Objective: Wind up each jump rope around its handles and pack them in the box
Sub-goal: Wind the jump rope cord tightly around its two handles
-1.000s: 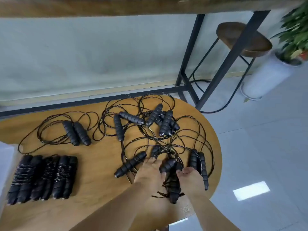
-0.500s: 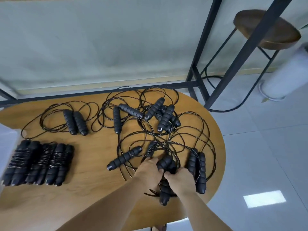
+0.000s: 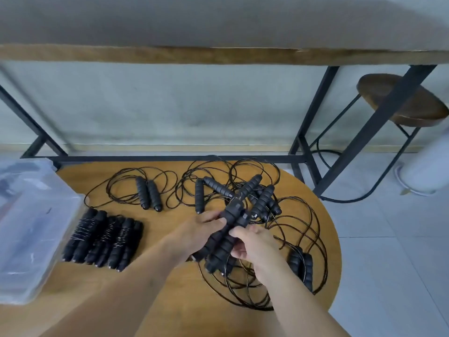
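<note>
At the worktop's left edge sits a clear plastic box (image 3: 31, 229), close to the wound ropes (image 3: 102, 237) lined up beside it, probably staged for packing. Toward the back edge lies a loose rope (image 3: 148, 195) with its handles side by side. Near the front, the left hand (image 3: 194, 233) and right hand (image 3: 252, 244) hold a pair of handles (image 3: 226, 239) together above the worktop (image 3: 170, 300), fingers (image 3: 239, 232) curled around them, apparently aligning them for winding. Tangled ropes (image 3: 255, 198) crowd the right edge.
</note>
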{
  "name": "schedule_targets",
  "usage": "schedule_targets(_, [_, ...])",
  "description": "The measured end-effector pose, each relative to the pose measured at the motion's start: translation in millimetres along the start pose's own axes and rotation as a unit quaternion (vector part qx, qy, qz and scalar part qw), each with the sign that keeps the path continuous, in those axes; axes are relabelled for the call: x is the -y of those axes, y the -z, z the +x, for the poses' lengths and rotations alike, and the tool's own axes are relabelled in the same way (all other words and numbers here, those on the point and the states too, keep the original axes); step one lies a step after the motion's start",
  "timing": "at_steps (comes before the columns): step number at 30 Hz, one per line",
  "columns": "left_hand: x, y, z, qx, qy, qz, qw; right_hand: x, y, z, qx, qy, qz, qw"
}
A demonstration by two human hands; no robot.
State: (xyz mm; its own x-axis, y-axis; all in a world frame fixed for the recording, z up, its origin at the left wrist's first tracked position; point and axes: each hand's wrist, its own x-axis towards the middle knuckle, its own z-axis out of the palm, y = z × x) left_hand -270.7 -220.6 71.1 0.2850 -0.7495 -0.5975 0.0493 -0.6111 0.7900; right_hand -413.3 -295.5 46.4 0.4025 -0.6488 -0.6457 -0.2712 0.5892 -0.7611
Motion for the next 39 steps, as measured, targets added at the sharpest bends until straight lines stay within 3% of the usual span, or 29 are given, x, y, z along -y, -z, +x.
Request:
schedule_targets(11, [-60.4, 83.4, -81.2, 0.043, -0.063, 0.049, 0.996, 83.0, -80.8, -51.6, 0.088, 0.094, 0.042, 0.991])
schedule_targets(15, [-74.4, 107.6, -98.6, -0.04, -0.139, 0.15, 0.978, 113.2, -97.8, -76.0, 0.104, 0.123, -0.003, 0.987])
schedule_targets(17, [-81.8, 121.5, -108.4, -0.116, -0.171, 0.261, 0.943, 130.3, -100.8, -86.8, 0.038, 0.187, -0.088, 0.978])
schedule_targets(19, [-91.2, 135.3, -121.8, -0.173, -0.184, 0.326, 0.911, 149.6, -101.2, -97.6, -0.087, 0.304, -0.201, 0.927])
schedule_targets(21, [-99.0, 147.7, -132.2, -0.224, -0.197, 0.381, 0.875, 169.1, -103.3, -110.0, -0.144, 0.433, -0.257, 0.852])
schedule_targets(24, [-110.0, 164.0, -144.8, -0.271, -0.218, 0.424, 0.836, 195.5, -119.3, -120.4, -0.101, 0.535, -0.425, 0.723])
schedule_targets(26, [-117.2, 171.3, -152.5, -0.27, -0.233, 0.4, 0.844, 211.0, -131.8, -121.8, -0.064, 0.553, -0.52, 0.648])
schedule_targets(27, [-120.2, 175.3, -156.5, -0.266, -0.24, 0.375, 0.855, 216.9, -137.7, -121.0, -0.045, 0.554, -0.535, 0.636])
schedule_targets(32, [-124.4, 197.4, -171.5, -0.257, -0.262, 0.297, 0.881, 226.7, -168.3, -116.5, 0.024, 0.531, -0.447, 0.72])
schedule_targets(35, [-122.5, 211.3, -175.5, -0.232, -0.279, 0.3, 0.882, 222.2, -186.5, -114.0, 0.011, 0.541, -0.4, 0.74])
schedule_targets(39, [-113.5, 234.6, -173.8, -0.208, -0.287, 0.266, 0.896, 218.2, -209.8, -114.5, -0.009, 0.57, -0.361, 0.738])
